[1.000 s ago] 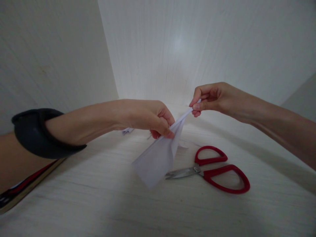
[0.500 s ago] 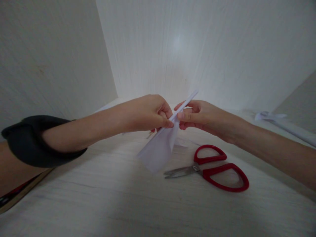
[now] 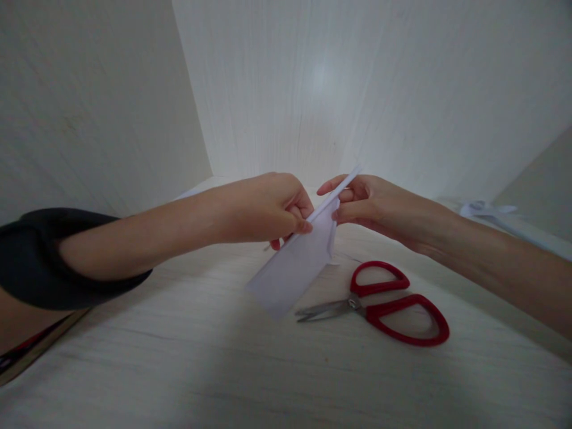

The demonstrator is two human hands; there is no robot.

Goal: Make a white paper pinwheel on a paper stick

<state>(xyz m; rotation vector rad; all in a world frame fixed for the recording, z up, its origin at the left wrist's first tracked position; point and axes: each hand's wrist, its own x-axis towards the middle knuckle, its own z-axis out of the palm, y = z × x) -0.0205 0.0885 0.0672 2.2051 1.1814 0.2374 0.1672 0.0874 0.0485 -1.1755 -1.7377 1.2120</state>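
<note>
A white piece of paper (image 3: 298, 268) hangs slanted above the table, its upper edge rolled or folded into a narrow strip that points up to the right. My left hand (image 3: 279, 205) pinches this edge near its middle, thumb in front and the other fingers curled behind. Higher up on the right, my right hand (image 3: 357, 199) grips the paper's side edge between thumb and fingers, with the index finger stretched out behind the strip. Red-handled scissors (image 3: 353, 304) lie on the table below my right hand, their blades slightly apart and pointing left.
The pale wood-grain table (image 3: 250, 369) meets a white back panel (image 3: 286, 89) and a left side panel (image 3: 98, 107). Beyond my right forearm lies a white paper roll (image 3: 487, 210). A dark band (image 3: 67, 292) circles my left forearm; a brown-edged object (image 3: 36, 351) sits under it.
My right hand has shifted slightly right and drawn the paper's side edge with it, so the hanging part is spread wider and flatter. My left hand keeps its pinch in nearly the same place.
</note>
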